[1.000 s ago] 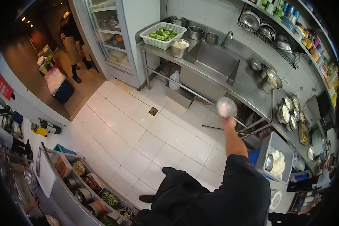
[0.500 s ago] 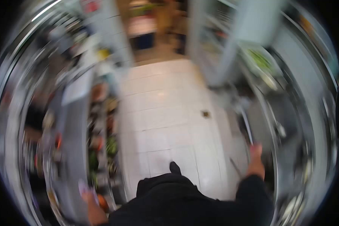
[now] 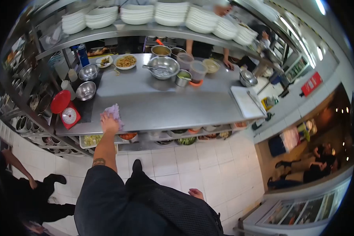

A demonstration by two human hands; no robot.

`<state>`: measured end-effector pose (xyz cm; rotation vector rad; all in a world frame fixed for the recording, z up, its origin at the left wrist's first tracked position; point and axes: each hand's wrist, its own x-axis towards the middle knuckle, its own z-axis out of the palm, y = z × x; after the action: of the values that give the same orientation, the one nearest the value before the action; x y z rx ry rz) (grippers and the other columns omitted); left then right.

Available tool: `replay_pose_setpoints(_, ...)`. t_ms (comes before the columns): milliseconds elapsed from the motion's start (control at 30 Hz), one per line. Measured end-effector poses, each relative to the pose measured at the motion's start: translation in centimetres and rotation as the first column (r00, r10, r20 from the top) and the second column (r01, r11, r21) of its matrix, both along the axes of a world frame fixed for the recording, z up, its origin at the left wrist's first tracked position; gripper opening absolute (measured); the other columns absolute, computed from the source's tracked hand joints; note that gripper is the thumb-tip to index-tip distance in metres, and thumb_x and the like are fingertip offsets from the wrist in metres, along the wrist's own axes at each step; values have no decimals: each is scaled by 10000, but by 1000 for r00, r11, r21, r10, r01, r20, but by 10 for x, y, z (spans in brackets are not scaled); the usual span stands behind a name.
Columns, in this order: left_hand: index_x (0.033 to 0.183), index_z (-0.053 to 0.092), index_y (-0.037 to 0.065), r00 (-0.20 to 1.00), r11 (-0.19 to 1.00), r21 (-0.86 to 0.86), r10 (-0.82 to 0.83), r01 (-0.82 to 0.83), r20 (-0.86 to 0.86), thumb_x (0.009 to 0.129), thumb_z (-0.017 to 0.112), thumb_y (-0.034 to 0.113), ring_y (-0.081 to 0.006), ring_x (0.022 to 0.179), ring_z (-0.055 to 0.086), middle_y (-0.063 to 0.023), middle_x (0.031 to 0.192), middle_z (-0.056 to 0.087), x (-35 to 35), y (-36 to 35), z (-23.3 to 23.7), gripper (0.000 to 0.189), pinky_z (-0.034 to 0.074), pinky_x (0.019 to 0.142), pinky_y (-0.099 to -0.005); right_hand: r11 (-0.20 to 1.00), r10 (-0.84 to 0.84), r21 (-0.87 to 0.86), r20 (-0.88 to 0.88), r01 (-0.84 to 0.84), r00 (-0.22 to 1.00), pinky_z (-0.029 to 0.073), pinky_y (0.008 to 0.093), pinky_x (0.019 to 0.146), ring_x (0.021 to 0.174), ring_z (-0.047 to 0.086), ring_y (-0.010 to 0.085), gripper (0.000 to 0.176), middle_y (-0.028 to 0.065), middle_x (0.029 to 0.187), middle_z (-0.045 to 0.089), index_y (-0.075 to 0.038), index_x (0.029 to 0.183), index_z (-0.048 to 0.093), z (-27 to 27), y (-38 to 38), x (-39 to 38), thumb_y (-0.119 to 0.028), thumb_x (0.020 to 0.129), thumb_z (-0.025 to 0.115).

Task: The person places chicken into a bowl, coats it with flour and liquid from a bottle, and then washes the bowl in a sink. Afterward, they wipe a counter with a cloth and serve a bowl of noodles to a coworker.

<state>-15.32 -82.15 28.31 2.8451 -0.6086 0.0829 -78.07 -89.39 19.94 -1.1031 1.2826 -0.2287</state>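
Observation:
My left hand presses a crumpled pale purple cloth against the steel counter, near its front edge. Its fingers lie over the cloth and partly hide it. To the left of that hand stands a red kitchen scale with a round dial and a red pan. Low in front of my body is my right hand, away from the counter. Its visible fingers are loosely apart and nothing shows in them; my dark clothing hides part of the hand.
Metal bowls, a plate of fries and plastic tubs stand along the counter's back. A white cutting board with a knife lies right. Stacked bowls fill the shelf above. Another person is at lower left.
My view has swung from the aisle to face the counter. My left hand now has the cloth on the countertop. My right hand has left a long, blurred, pale bar and come close to my body.

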Motion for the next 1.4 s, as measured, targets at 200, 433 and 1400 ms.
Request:
replay_pose_setpoints(200,1393,455,70,999,997,-74,32,-30,23,862,568,316,-391,1433,232,-177,1522,319,79,13,7,596,233,1143,-502,947,-272,-196,-59,256,961,520,290,512,554,536,116,206,33,668,587,-6,848,637,48,-90,96,-188,855,733)
replay_pose_setpoints(433,1336,463,67,996,993,-114,38,-28,84,842,576,334,-377,1403,278,-172,1448,396,92,-8,9,572,236,1128,-522,760,6,-650,27,13,1000,427,275,486,548,484,84,296,4,586,530,-19,709,616,70,-174,341,-243,867,728)
replay_pose_setpoints(1400,1299,522,105,993,987,-153,73,-58,95,790,583,311,-343,1374,340,-124,1408,454,106,-14,10,553,301,1070,-508,-128,262,-803,-594,-583,761,423,452,991,1124,560,380,271,202,1209,610,-3,1111,617,223,-573,597,-170,898,601)
